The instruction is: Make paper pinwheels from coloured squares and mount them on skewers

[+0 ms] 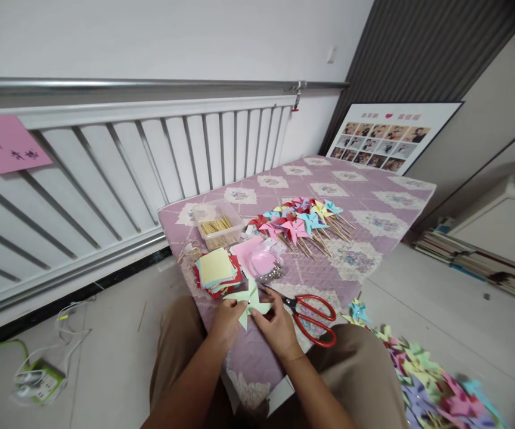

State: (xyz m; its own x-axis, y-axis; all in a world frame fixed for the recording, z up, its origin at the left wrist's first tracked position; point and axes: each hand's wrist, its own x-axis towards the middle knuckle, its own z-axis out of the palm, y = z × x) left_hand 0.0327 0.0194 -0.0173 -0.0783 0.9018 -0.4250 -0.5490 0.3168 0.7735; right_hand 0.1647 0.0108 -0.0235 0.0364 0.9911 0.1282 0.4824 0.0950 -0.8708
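Fingers of the left hand (227, 319) pinch one side of a pale-green, four-bladed paper pinwheel (253, 293), the thumb close to the small dot at its centre. The right hand (281, 326) holds the opposite side, its thumb and forefinger drawn narrow around a blade. The pinwheel is held over the near end of a table covered with a mauve cloth patterned with pale floral patches (257, 348), between the person's knees in brown trousers (177, 342).

Just beside the right hand lies a pair of dark-bladed scissors with red looped handles (292, 303). Near the left hand sits a stack of square paper sheets, yellow on top with red ones showing below (216, 266). Just beyond the pinwheel is a pink, rounded dish (261, 262) with small silvery pieces (274, 273) at its edge. Farther off stands a clear plastic tub (240, 226) of thin wooden sticks (214, 226); to its right lies a cluster of multicoloured paper pinwheels on sticks (296, 229).

More coloured pinwheels (422, 372) are heaped low at the right. A white ribbed radiator (179, 149) lines the wall.
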